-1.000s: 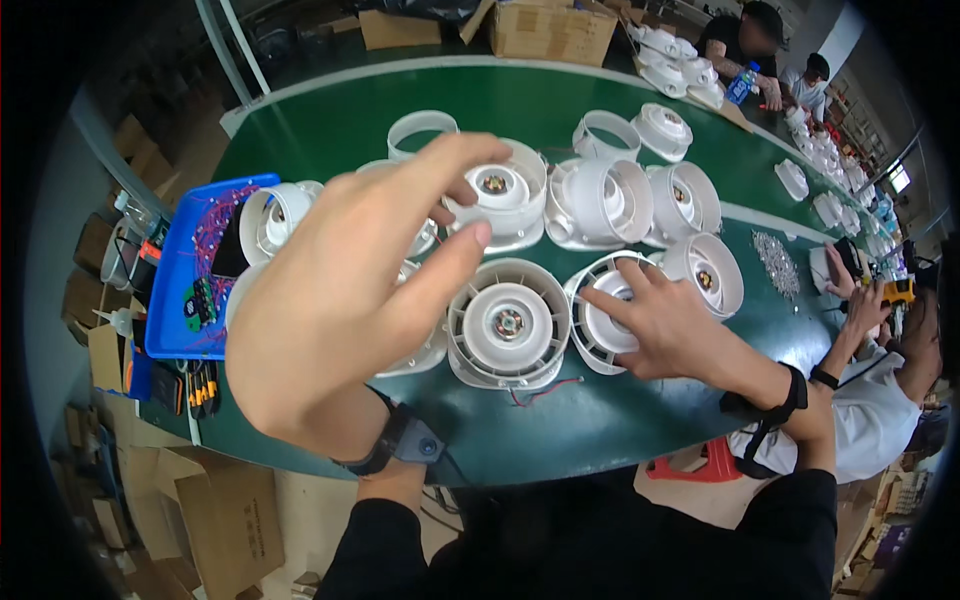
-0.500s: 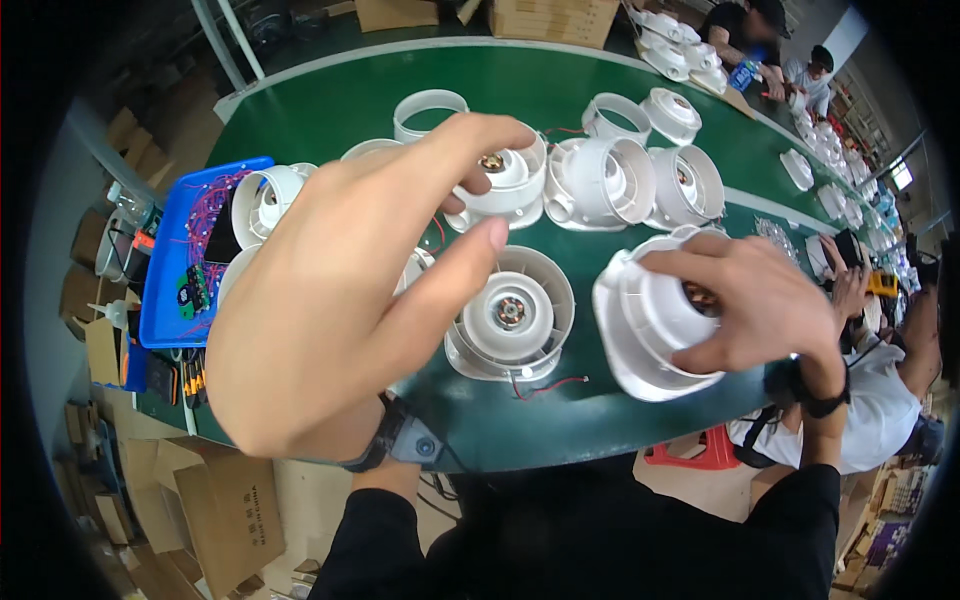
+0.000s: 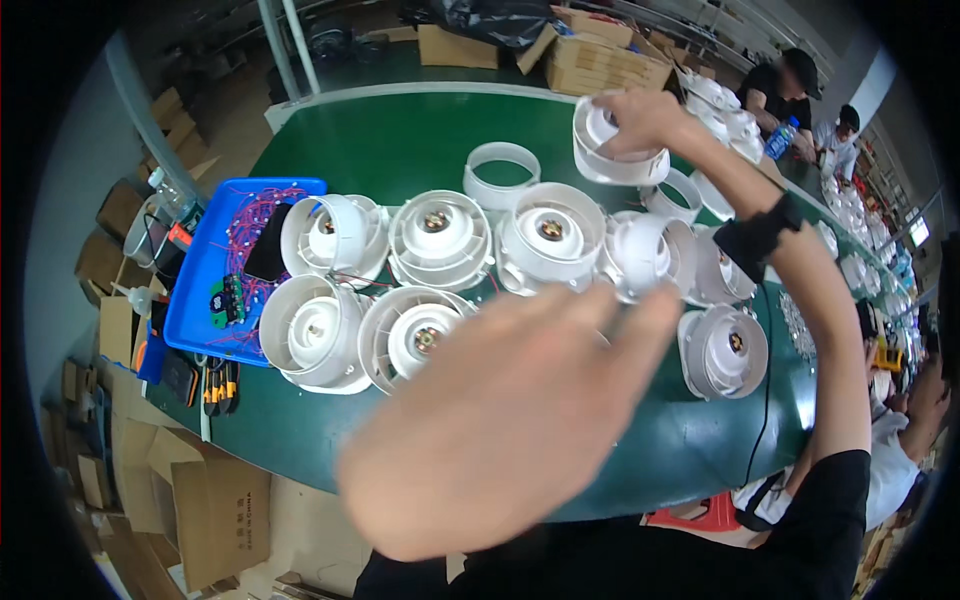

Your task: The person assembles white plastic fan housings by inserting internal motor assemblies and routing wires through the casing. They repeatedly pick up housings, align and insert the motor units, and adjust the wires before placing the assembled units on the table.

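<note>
White housing [image 3: 622, 168], apparently raised, has moved away in the right hand [image 3: 642, 120].

The left hand [image 3: 500, 410] is looking blurred at six o'clock; glare is whitening the bench [image 3: 650, 455] toward four (corners are lying black).

The right fingers [image 3: 634, 136] have carried a white fan housing [image 3: 622, 170] from the worktop's [image 3: 370, 130] near edge toward its far edge; the left fingers [image 3: 560, 335], now blurred, have swung nearer, uncovering left-hand housings [image 3: 460, 270].
</note>
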Tool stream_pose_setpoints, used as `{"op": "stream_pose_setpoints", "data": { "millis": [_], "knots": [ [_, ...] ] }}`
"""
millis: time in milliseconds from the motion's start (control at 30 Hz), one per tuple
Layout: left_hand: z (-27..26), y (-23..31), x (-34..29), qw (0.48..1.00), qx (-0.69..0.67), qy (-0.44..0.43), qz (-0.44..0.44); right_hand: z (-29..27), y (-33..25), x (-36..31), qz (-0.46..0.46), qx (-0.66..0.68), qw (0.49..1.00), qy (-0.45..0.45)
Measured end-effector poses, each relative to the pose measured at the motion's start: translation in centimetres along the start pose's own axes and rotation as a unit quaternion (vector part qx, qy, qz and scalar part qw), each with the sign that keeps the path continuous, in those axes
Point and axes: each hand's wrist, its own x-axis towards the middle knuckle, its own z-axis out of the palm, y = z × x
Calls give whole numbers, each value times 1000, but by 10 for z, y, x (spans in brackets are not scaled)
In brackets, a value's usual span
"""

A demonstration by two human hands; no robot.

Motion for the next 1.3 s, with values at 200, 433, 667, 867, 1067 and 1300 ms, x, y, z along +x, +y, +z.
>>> {"op": "stream_pose_setpoints", "data": {
  "millis": [200,433,667,867,1067,1300],
  "knots": [
    [13,2,9,999,6,-10,43,67,-38,83,-24,29,990,-134],
    [25,-9,18,996,61,59,-27,85,-87,138,-29,241,969,-53],
    [21,-9,20,997,70,36,-11,81,-82,141,-39,201,959,-197],
    [12,-11,24,999,31,-30,-7,59,-103,126,-125,-18,992,-30],
    [28,-16,24,997,57,44,-13,30,-168,127,-301,137,940,-85],
    [21,-15,26,999,31,-7,-14,49,-189,151,-334,133,906,-221]
  ]
}}
